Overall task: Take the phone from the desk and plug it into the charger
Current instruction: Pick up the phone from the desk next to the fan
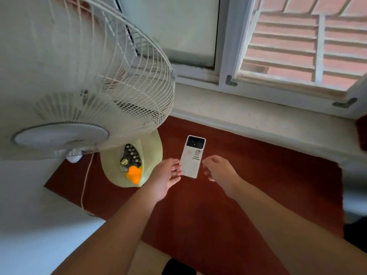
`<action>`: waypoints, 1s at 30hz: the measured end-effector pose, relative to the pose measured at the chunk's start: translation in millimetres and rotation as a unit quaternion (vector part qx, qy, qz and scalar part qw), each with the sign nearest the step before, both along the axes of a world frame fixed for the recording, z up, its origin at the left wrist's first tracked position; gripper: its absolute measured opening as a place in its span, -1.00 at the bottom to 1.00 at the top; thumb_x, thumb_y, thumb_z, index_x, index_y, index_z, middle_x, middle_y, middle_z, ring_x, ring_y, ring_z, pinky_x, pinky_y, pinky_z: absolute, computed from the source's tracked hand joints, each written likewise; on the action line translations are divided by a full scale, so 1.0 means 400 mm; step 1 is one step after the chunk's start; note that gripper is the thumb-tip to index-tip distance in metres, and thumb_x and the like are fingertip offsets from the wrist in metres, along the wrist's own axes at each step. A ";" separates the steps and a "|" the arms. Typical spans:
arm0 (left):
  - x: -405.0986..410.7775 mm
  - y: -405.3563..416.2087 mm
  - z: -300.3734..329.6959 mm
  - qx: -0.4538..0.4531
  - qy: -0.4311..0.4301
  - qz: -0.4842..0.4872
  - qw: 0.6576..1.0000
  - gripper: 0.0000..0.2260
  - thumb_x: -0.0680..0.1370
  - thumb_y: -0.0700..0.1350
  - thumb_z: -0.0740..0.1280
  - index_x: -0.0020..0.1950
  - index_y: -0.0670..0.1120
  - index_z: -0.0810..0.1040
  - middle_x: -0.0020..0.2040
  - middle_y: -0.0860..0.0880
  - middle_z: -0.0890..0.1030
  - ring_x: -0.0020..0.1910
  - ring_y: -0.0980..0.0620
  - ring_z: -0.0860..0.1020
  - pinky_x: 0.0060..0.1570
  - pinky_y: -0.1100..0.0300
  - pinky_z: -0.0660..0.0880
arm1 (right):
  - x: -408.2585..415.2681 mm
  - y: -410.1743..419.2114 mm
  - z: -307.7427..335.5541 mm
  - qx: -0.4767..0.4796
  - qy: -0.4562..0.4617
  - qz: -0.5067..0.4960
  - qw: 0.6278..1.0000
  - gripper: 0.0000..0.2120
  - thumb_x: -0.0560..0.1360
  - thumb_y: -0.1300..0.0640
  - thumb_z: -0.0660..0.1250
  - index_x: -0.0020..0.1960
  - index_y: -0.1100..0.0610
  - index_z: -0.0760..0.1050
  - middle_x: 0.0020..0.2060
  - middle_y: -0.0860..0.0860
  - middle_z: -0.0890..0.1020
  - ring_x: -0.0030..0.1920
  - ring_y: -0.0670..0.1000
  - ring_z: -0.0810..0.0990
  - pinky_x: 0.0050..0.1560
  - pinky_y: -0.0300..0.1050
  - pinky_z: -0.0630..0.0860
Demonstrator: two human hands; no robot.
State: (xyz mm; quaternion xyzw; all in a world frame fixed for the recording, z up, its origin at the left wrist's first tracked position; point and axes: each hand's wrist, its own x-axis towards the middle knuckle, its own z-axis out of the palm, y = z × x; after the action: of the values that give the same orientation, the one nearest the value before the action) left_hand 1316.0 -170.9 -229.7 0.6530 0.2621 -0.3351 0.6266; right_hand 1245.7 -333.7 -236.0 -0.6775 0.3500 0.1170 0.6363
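A white phone (pixel 192 157) lies face down on the dark red desk (pixel 258 185), its black camera block pointing toward the window. My left hand (pixel 165 178) reaches in from the left with its fingers apart, fingertips touching the phone's lower left edge. My right hand (pixel 219 169) hovers just right of the phone, fingers loosely curled, holding nothing. No charger is in sight.
A large cream desk fan (pixel 85 76) stands on the desk's left part, its base (pixel 132 163) with knobs and an orange light close to my left hand. A thin cord (pixel 85 181) runs off the desk's left edge. A window sill (pixel 258 118) borders the desk behind.
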 end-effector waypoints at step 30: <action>0.146 -0.075 -0.156 0.048 -0.034 -0.184 0.981 -0.78 0.47 -0.27 0.34 0.08 -0.06 0.55 -0.05 -0.10 0.71 -0.13 -0.08 0.70 -0.16 -0.03 0.65 | 0.090 0.031 -0.133 0.037 0.033 -0.064 0.997 -0.52 0.44 0.07 0.29 0.36 0.04 0.42 0.22 0.01 0.53 0.06 -0.01 0.60 -0.24 -0.25 0.48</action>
State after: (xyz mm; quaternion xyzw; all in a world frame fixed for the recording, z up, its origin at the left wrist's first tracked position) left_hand 1374.6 -200.9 -292.2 0.7304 0.1318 -0.4092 0.5307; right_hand 1281.6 -321.3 -289.1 -0.6251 0.4089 0.1113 0.6554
